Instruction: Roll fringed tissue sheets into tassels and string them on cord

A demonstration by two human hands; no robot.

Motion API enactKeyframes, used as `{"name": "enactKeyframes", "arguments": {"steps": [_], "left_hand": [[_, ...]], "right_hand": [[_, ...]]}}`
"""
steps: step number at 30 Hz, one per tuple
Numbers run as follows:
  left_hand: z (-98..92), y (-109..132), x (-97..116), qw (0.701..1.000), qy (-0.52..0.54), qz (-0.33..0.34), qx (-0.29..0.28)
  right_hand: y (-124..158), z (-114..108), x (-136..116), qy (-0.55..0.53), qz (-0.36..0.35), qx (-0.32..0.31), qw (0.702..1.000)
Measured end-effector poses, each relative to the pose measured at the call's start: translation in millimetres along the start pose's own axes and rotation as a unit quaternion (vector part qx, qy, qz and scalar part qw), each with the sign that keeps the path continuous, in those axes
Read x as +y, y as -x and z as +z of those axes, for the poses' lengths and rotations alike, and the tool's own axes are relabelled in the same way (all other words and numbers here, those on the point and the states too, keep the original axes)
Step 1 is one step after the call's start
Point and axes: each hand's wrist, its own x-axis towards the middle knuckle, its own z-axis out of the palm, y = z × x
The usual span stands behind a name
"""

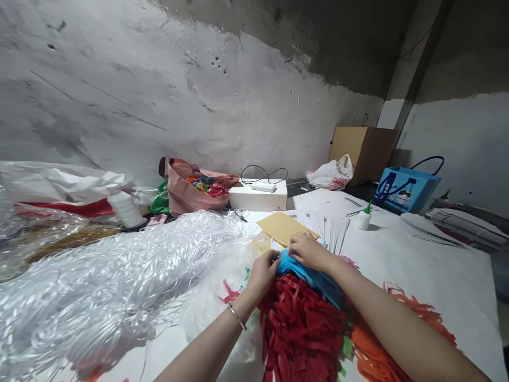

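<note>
My left hand point(263, 271), with a bangle point(237, 317) at the wrist, pinches the left end of a bundle of blue paper fringe point(318, 284). From above, the fingers of my right hand point(310, 250) are bent onto the same blue bundle, a little to the right. Under it lies a thick heap of dark red paper fringe point(302, 329). Orange paper fringe point(374, 353) spreads below my right forearm. Just beyond the hands is a tan paper sheet point(282, 227). My fingertips are partly hidden against the blue paper.
Shiny white ribbon strands point(131, 276) cover the left side. A green-tipped glue bottle point(363, 217) stands to the right near fanned white paper strips point(328, 228). Along the back are a pink bag point(186, 193), a white box point(258, 199), a cardboard box point(363, 151) and a blue bag point(407, 188).
</note>
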Motion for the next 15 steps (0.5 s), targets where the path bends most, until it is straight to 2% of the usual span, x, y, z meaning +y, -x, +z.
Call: {"name": "enactKeyframes", "arguments": {"steps": [8,11,15], "left_hand": [[-5.2,7.2,12.3,0.993,-0.034,0.112,0.005],[-3.5,6.6,12.0,0.991,-0.041,0.125,0.009],[0.7,5.4,3.9,0.992,-0.059,0.11,0.025]], "right_hand": [[2.9,-3.2,2.9,-0.003,0.041,0.015,0.999],[3.1,-3.0,1.9,-0.007,0.043,0.019,0.999],[2.9,-3.2,1.2,-0.01,0.044,0.023,0.999]]}}
